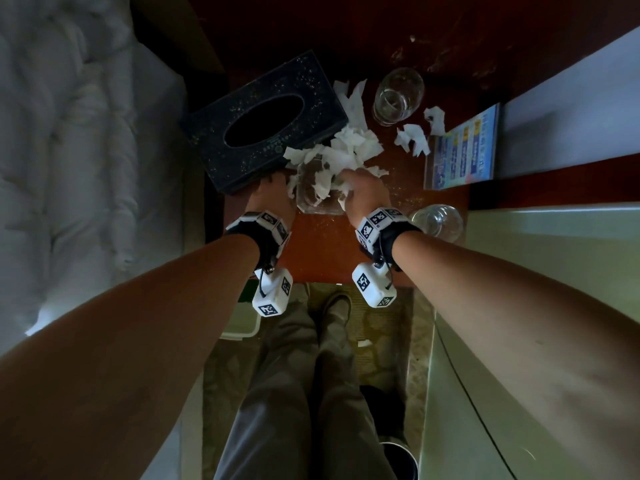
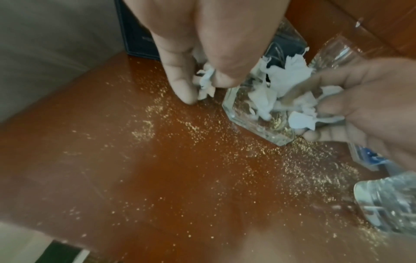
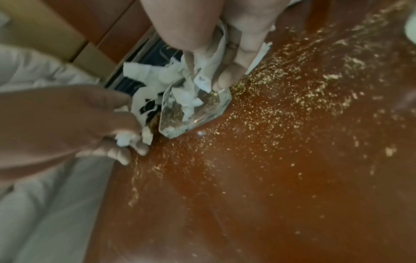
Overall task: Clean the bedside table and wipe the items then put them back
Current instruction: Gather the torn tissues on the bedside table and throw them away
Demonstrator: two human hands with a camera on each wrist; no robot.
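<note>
A clear faceted glass dish (image 1: 317, 199) sits mid-table on the red-brown bedside table (image 1: 322, 251), filled with torn white tissue scraps (image 1: 349, 147). My left hand (image 2: 202, 89) pinches a small wad of tissue against the tabletop just left of the dish (image 2: 254, 122). My right hand (image 3: 216, 78) reaches into the dish (image 3: 195, 113) from the right, its fingers curled round tissue scraps. Fine golden crumbs (image 2: 236, 151) are strewn across the wood around both hands. A black tissue box (image 1: 263, 123) lies behind my left hand.
A drinking glass (image 1: 398, 95) stands at the back, and another glass (image 1: 438, 221) lies by my right wrist. A blue printed card (image 1: 464, 150) leans at the right wall with loose tissue bits (image 1: 414, 138) beside it. The bed (image 1: 69, 150) borders the left.
</note>
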